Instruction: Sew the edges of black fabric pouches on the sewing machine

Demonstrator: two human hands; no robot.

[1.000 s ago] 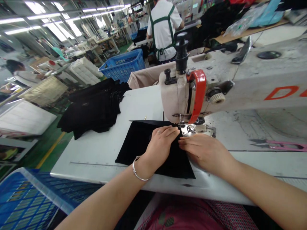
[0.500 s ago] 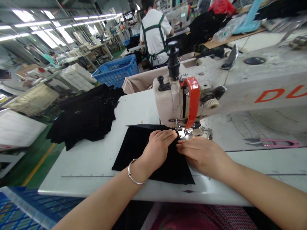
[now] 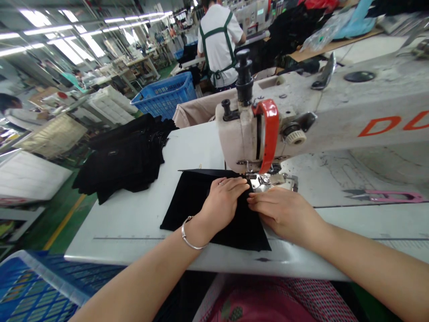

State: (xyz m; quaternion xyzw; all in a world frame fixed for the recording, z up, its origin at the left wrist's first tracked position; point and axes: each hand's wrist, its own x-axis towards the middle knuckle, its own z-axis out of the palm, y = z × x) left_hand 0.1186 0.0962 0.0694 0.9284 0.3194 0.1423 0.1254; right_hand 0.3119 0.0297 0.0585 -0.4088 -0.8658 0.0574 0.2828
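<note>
A black fabric piece (image 3: 187,201) lies on the white sewing table, its upper right edge under the presser foot area of the sewing machine (image 3: 236,138). My left hand (image 3: 223,201) rests flat on the fabric, fingers together and pointing at the needle area, a silver bangle on the wrist. At the fabric's right edge, my right hand (image 3: 284,212) has its fingers pressed together on the cloth, just in front of the metal foot. The fingertips of both hands are close but apart. The needle tip is too small to make out.
A stack of black fabric pieces (image 3: 124,156) lies on the table's left. Pink thread snips (image 3: 385,196) lie at the right. A blue basket (image 3: 164,94) stands behind, another blue basket (image 3: 43,286) at the lower left. A person in a white shirt (image 3: 217,44) works beyond.
The view has shifted slightly, so the table and machine appear a little higher and further right. Both hands stay on the black fabric in nearly the same place by the foot.
</note>
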